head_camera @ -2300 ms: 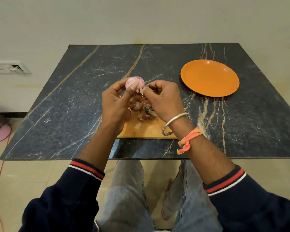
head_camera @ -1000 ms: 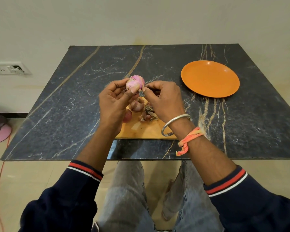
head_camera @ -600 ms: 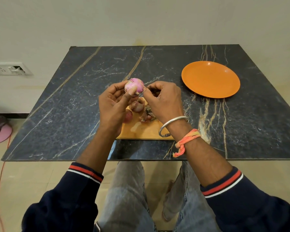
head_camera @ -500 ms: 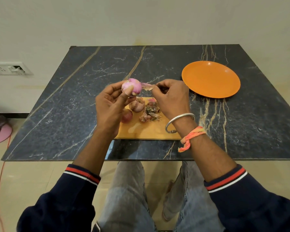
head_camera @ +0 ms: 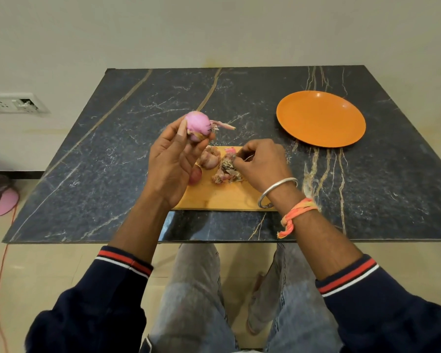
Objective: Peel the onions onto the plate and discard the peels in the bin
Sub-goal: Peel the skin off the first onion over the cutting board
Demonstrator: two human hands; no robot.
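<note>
My left hand (head_camera: 172, 161) holds a pink, partly peeled onion (head_camera: 197, 124) up above the table, a strip of skin sticking out to its right. My right hand (head_camera: 262, 163) is low over the wooden cutting board (head_camera: 222, 196), its fingertips pinched at the pile of dry peels (head_camera: 225, 170). Two more onions lie on the board: a pale one (head_camera: 209, 159) and a reddish one (head_camera: 195, 175) half hidden behind my left hand. The orange plate (head_camera: 321, 118) sits bare at the right rear of the table.
The dark marble table (head_camera: 112, 149) reaches back to a pale wall. A wall socket (head_camera: 13, 103) is at the left. A pink object (head_camera: 1, 202) and an orange cord (head_camera: 0, 271) lie on the floor at the left. No bin is in view.
My right hand pulled a strip of skin off the onion to the right, then dropped down to the peel pile on the board. My left hand lifted the onion slightly higher.
</note>
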